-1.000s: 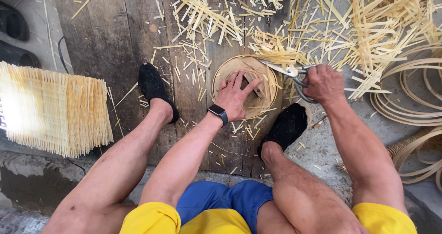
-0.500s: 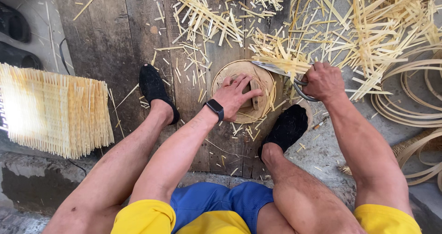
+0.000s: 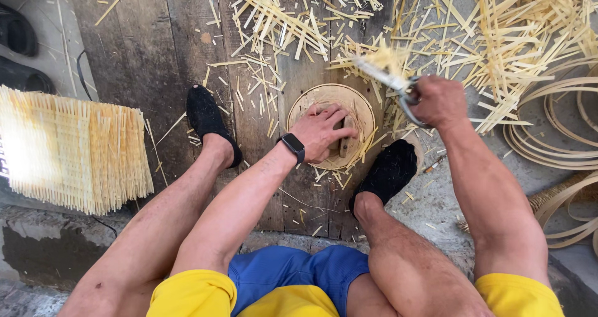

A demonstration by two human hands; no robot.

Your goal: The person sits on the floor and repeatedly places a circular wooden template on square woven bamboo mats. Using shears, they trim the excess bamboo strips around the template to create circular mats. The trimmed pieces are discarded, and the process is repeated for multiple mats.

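Observation:
A small round woven bamboo disc (image 3: 358, 103) lies on the dark wooden board between my feet. My left hand (image 3: 322, 131), with a black watch on the wrist, presses flat on the disc, fingers spread over it. To the right and slightly above, my right hand (image 3: 440, 100) grips metal scissors (image 3: 385, 75) by the handles; the blades point up-left over the far rim of the disc, amid loose strips. My feet in black socks (image 3: 389, 170) rest on either side of the disc.
Cut bamboo strips (image 3: 498, 30) litter the board and floor at the top and right. Coiled bamboo hoops (image 3: 560, 148) lie at the right edge. A stack of woven bamboo mat (image 3: 71, 145) sits at the left. Black sandals (image 3: 17, 36) stand at the top left.
My right hand has lifted the scissors up and away from the disc's right rim. My left hand has shifted slightly on the disc, still pressing it down.

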